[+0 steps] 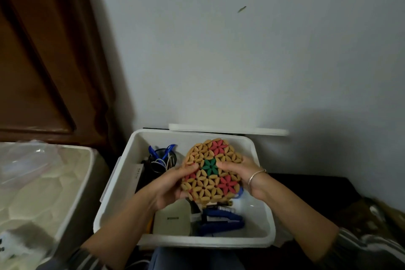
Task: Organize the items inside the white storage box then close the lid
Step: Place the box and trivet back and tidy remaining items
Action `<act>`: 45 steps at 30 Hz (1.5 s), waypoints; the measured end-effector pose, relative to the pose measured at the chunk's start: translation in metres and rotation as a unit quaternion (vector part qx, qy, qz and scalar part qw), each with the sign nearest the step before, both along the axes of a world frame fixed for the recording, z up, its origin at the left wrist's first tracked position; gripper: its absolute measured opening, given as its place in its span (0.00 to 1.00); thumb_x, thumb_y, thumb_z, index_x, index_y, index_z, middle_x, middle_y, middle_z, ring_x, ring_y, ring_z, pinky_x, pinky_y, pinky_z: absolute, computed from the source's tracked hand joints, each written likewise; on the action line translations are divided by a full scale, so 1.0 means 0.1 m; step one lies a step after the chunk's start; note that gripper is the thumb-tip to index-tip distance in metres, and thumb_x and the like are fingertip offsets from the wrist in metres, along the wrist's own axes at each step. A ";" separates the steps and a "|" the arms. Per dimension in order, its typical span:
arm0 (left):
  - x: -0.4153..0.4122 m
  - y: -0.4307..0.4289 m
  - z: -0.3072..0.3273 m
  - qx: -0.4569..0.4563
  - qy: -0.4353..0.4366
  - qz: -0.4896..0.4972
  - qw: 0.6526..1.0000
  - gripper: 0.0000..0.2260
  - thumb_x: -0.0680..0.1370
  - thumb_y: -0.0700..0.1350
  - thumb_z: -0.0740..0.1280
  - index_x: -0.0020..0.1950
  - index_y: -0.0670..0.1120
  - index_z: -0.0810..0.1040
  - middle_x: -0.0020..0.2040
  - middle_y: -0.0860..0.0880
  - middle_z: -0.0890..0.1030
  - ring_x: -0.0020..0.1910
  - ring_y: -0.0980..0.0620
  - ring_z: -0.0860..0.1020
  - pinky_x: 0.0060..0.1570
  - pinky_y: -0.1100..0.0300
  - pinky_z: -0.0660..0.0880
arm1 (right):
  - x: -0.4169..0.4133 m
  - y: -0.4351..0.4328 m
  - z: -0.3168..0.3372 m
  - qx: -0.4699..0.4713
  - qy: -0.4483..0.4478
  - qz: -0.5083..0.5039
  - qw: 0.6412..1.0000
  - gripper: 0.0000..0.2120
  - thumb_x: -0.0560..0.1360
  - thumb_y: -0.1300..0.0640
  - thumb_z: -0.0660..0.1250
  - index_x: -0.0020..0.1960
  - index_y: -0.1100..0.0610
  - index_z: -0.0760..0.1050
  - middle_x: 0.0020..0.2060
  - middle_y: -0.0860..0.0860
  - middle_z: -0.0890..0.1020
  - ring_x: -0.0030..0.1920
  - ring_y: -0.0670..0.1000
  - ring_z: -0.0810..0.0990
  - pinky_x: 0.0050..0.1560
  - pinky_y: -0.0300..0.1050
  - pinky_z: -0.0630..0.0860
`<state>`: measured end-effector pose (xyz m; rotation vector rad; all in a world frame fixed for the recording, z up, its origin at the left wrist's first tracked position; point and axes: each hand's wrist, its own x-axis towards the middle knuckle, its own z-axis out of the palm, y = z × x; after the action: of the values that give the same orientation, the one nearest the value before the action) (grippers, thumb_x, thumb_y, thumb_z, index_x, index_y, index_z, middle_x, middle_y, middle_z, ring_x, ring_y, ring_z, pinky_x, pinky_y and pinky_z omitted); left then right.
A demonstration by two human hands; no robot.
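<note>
Head view: mid-sorting, your left hand [173, 185] and right hand [244, 174] grip the floral trivet [211, 173] above the white storage box [203, 241]; lay it flat inside.

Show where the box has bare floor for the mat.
Bare floor shows in the box, near right corner, between the stapler and the right wall. The left side is crowded: pens far, a beige device near. Left hand and right hand hold the mat over the middle, hiding that part.

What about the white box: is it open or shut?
Open. The white storage box shows its contents, and its lid lies off it, just behind.
</note>
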<state>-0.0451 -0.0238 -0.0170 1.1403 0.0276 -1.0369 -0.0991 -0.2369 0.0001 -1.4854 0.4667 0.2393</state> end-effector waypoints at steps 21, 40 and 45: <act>0.19 0.83 -0.23 0.021 -0.087 0.175 0.981 0.33 0.62 0.47 0.78 0.66 0.51 0.73 0.58 0.43 0.82 0.56 0.42 0.81 0.49 0.48 0.79 | -0.11 0.10 -0.94 -0.564 0.060 0.491 0.661 0.50 0.64 0.41 0.75 0.75 0.53 0.51 0.72 0.54 0.60 0.68 0.58 0.65 0.66 0.55 0.67; 0.05 1.25 -0.05 -0.017 -0.165 0.298 0.940 0.22 0.71 0.41 0.67 0.65 0.53 0.74 0.58 0.46 0.82 0.55 0.47 0.82 0.43 0.57 0.81 | 0.27 0.22 -1.09 -0.444 0.113 0.294 0.838 0.28 0.60 0.38 0.70 0.54 0.50 0.65 0.43 0.47 0.75 0.42 0.47 0.76 0.41 0.43 0.75; 0.04 1.27 -0.04 -0.007 -0.170 0.312 0.935 0.21 0.71 0.43 0.68 0.64 0.53 0.73 0.57 0.47 0.83 0.54 0.48 0.82 0.42 0.58 0.81 | 0.63 0.30 -0.98 -0.433 0.146 0.230 0.859 0.44 0.63 0.37 0.72 0.71 0.55 0.61 0.60 0.53 0.74 0.57 0.54 0.75 0.47 0.42 0.71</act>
<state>-0.0413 0.1035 -0.0207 1.1756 0.1012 -0.2706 -0.0360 -0.2073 -0.0983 -2.4687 0.4773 0.7089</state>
